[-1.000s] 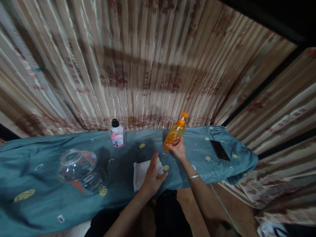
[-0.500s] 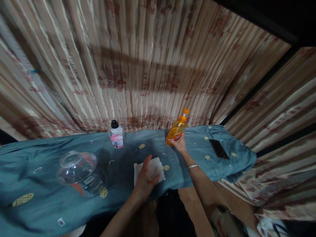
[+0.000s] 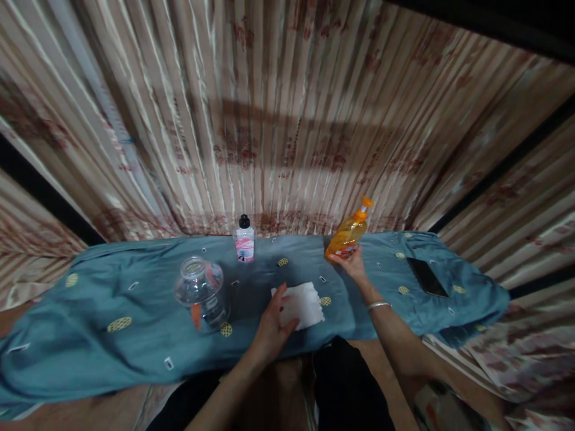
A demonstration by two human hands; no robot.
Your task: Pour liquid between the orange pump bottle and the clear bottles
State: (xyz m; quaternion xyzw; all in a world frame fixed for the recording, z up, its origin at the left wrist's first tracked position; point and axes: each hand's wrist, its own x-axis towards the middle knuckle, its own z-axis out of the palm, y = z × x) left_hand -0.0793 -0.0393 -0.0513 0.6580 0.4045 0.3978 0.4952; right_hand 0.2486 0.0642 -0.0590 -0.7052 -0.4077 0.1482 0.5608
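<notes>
My right hand (image 3: 351, 265) is wrapped round the lower part of an orange pump bottle (image 3: 350, 232), which leans to the right near the back edge of the cloth-covered surface. My left hand (image 3: 272, 328) is at the left edge of a white cloth (image 3: 306, 305) with a scalloped border, lying flat. Its thumb and fingers are apart, and the thumb rests over the cloth. Further back, between the hands and the curtain, a clear bottle (image 3: 245, 242) with a black cap and pink label stands upright.
A transparent plastic jar (image 3: 197, 293) with a lid stands on the left. Over on the right lies a black phone (image 3: 426, 276). A blue-green patterned sheet (image 3: 148, 335) covers the narrow surface, and a pleated curtain (image 3: 278, 120) hangs behind it.
The view has swung left, so everything appears further right. My right hand stays on the tilted pump bottle, and my left hand stays by the white cloth.
</notes>
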